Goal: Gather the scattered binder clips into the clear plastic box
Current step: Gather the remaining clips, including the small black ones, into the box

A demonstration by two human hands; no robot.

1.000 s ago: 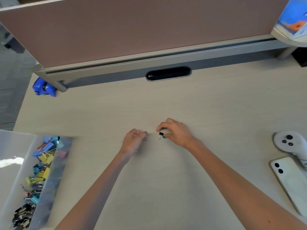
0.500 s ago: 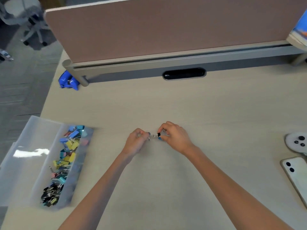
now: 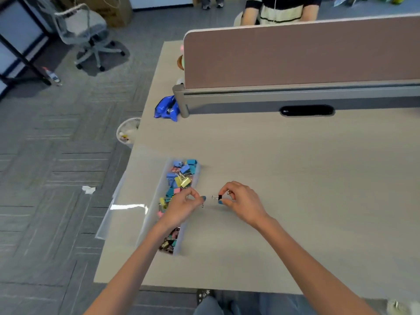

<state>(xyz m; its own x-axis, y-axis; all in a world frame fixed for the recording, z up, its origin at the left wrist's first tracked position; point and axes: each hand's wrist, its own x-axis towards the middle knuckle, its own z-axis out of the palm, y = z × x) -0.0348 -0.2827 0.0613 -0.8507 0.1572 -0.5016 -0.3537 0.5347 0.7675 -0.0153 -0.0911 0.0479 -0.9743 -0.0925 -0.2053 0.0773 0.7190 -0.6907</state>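
Carry step. Your right hand pinches black binder clip just right of clear plastic box. Your left hand over box's right wall, pinching small clip, mostly hidden. Next: bring right hand over box, release both.

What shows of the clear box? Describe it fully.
The box is a long, narrow tray of clear, frosted-looking plastic, open on the desk near its left edge. Its lid lies flat to the left, catching glare. Blue, teal, yellow, pink and black clips fill it. The left hand, curled, hangs over its right wall; contact cannot be told.
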